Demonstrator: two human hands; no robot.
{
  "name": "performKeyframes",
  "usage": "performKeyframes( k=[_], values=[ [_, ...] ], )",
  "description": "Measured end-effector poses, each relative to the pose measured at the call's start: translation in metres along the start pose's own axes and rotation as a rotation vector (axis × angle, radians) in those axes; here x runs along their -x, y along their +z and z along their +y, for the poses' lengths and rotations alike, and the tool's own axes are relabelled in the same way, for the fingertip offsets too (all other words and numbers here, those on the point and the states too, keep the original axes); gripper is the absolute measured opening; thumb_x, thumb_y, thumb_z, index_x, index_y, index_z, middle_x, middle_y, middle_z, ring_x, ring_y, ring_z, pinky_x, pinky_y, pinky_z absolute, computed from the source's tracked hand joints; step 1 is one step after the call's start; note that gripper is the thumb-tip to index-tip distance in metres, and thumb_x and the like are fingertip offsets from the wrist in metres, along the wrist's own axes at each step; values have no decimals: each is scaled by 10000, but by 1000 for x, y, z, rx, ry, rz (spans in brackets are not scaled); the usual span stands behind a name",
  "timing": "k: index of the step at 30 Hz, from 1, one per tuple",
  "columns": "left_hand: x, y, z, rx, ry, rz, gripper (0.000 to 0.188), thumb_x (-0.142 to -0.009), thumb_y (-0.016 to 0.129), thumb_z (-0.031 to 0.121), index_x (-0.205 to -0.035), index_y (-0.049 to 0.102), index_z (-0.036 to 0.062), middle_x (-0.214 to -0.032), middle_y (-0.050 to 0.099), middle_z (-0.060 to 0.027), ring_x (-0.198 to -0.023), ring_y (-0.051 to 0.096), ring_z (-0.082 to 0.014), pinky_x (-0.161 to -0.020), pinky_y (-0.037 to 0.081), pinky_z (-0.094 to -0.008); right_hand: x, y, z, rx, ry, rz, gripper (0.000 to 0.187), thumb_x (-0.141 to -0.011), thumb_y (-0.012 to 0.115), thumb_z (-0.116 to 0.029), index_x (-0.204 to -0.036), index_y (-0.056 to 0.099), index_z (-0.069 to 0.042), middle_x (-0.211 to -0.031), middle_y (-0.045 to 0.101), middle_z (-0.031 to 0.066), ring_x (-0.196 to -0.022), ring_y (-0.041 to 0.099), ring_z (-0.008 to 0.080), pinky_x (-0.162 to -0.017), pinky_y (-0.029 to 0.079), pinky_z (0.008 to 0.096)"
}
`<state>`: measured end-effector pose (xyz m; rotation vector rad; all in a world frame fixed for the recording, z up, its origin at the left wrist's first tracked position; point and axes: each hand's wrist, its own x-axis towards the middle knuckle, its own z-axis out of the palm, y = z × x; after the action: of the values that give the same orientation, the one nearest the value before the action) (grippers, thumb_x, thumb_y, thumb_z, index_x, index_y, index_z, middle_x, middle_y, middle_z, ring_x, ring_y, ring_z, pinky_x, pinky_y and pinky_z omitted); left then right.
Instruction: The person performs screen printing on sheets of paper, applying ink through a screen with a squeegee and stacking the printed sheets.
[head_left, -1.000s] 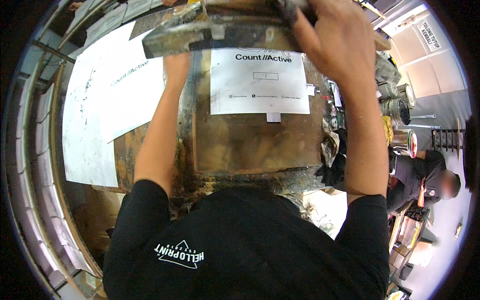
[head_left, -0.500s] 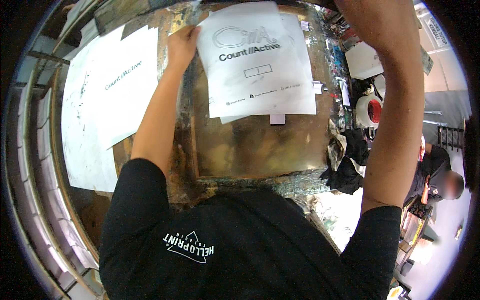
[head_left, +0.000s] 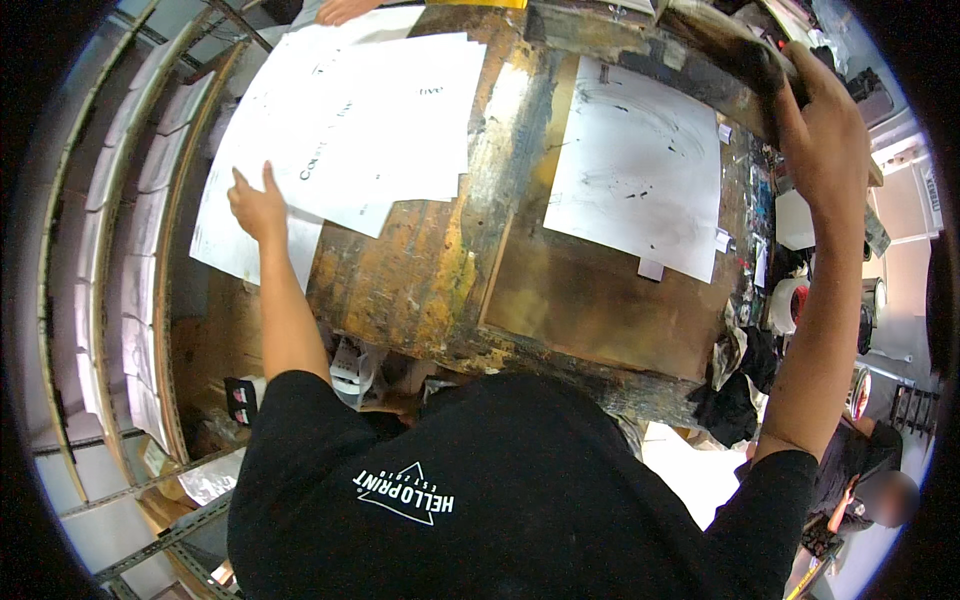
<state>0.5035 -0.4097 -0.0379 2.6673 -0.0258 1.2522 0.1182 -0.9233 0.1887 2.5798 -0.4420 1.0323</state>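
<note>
My left hand (head_left: 258, 208) is over the lower left of a pile of white printed sheets (head_left: 410, 130), thumb and forefinger spread, holding nothing. Those sheets overlap one another at uneven angles. My right hand (head_left: 828, 125) is closed on the edge of a dark, ink-stained frame (head_left: 715, 45) at the far right. The rest of that frame is partly cut off by the picture's top. Between my arms, a white sheet with black smudges (head_left: 635, 170) lies on a brown board (head_left: 600, 290). Small white tabs (head_left: 651, 269) stick out at its edges.
Another person's hand (head_left: 345, 10) rests by the sheets at the far edge. Shelves (head_left: 150, 250) stand along the left. A dark cloth (head_left: 735, 405) and a roll of tape (head_left: 788, 305) are on the right. A person (head_left: 850, 470) is farther off at lower right.
My left hand has moved left, and the printed sheet it held is off the board, apparently among the left pile. The smudged sheet now shows. My view has shifted, bringing the dark frame into sight.
</note>
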Motion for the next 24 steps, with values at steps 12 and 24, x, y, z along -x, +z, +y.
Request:
performKeyframes(
  k=[12, 24],
  values=[
    [161, -99, 235, 486, 1137, -927, 1297, -693, 388, 998, -1582, 302, 57, -1658, 216, -197, -1532, 122, -452, -1239, 42, -591, -2, -13, -19, -36, 47, -30, 451, -934, 597, -346, -1258, 615, -33, -1126, 674, 251, -1059, 640, 440, -909, 501, 473],
    [287, -208, 389, 892, 1249, -839, 1175, -720, 467, 923, -1485, 465, 31, -1586, 343, -177, -1441, 275, -462, -1157, 59, -747, -26, -31, -28, -117, 73, -123, 655, -1000, 422, -615, -721, 598, -49, -657, 597, 94, -643, 593, 182, -605, 520, 375]
  ],
)
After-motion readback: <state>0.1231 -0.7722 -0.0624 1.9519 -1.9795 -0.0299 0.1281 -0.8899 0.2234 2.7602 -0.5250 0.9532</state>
